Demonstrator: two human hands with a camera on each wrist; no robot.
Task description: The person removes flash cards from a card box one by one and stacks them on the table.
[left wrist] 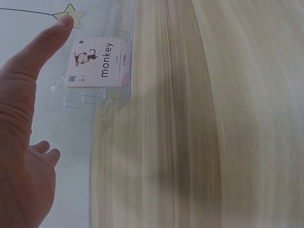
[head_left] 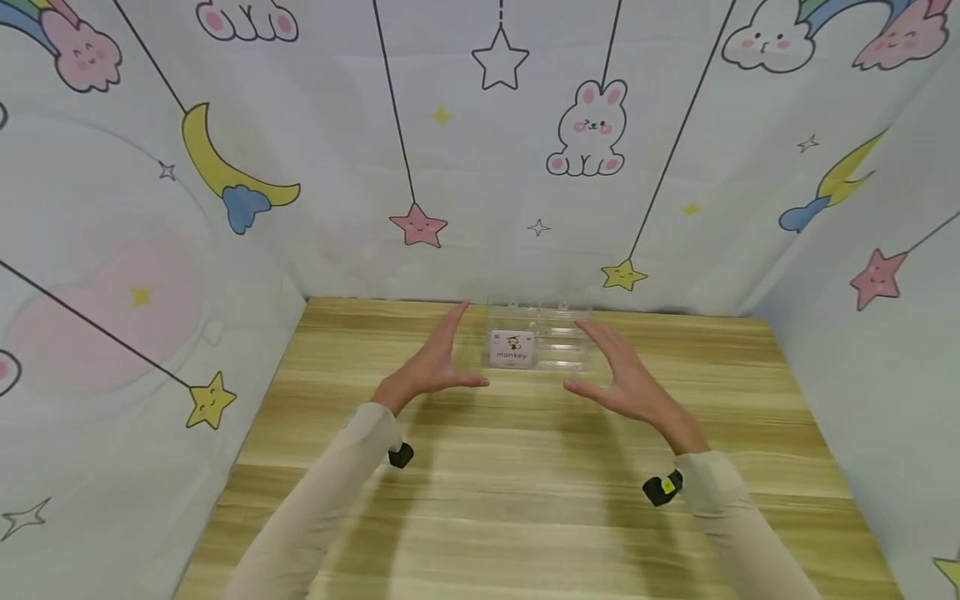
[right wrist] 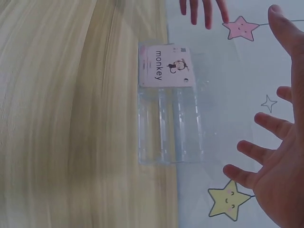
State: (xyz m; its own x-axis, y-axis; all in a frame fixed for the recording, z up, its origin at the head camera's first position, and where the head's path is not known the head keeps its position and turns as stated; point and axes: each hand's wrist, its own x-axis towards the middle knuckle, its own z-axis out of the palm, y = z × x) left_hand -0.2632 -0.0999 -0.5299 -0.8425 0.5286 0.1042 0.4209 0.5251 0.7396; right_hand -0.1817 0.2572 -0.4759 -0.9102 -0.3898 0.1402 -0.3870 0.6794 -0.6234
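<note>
Toward twelve o'clock, a left hand (head_left: 431, 368) and right hand (head_left: 630, 383), spread and empty, flank the clear rack (head_left: 561, 341) bearing a monkey card (head_left: 512, 349), apparently for positioning, the next move calling for even contact.

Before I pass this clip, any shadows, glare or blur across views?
Head view: soft shadows on the table, small print on the card unreadable; left wrist: a soft-edged shadow across the table; right wrist: pale glints along the clear rack.
</note>
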